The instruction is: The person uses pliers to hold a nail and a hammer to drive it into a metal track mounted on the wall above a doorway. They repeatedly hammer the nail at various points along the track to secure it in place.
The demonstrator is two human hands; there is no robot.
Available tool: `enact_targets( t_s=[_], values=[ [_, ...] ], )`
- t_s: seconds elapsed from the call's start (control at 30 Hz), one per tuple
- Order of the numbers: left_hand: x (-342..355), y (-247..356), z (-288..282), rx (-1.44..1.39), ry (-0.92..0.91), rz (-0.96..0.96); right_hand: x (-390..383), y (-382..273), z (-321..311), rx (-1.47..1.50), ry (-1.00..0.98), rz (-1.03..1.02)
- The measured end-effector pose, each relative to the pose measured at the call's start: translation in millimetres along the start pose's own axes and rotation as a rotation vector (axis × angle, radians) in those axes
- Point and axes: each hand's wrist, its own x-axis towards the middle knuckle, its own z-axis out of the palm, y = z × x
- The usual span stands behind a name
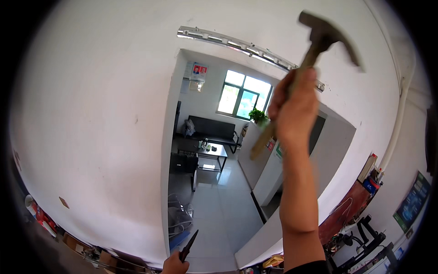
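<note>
My right hand point(296, 105) is raised high at the right, closed round the wooden handle of a claw hammer point(322, 37). The hammer's dark head points upward, slightly smeared by motion, and overlaps the white wall. Behind that hand, a silvery metal rail point(228, 44) runs along the wall above the doorway; the hand and hammer hide part of its right end. Low in the picture, my left hand point(174, 265) grips a dark, slim, pointed tool point(189, 245) whose exact kind I cannot make out. Its tip points up, apart from the wall.
Through the doorway, a black sofa point(213, 129), a low table point(212, 150) and a potted plant point(258, 114) show in a tiled room. A reddish-brown board point(340, 212) and black equipment point(365, 235) stand at lower right. Cardboard boxes point(75, 244) lie at lower left.
</note>
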Motion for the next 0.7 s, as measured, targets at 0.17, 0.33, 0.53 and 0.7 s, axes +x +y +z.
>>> enact_targets(
  t_s=[0.17, 0.33, 0.53, 0.7],
  values=[
    [-4, 5, 3, 0.012, -0.007, 0.049, -3, 17, -11, -0.039, -0.103, 0.437],
    [2, -11, 10, 0.034, -0.034, 0.045, 10, 16, -6, -0.027, -0.039, 0.170],
    [-4, 3, 1, 0.011, -0.023, 0.045, 12, -14, -17, -0.098, -0.068, 0.181],
    [-2, 3, 3, -0.043, -0.017, 0.028, 0, 3, -9, -0.148, 0.039, 0.062]
  ],
)
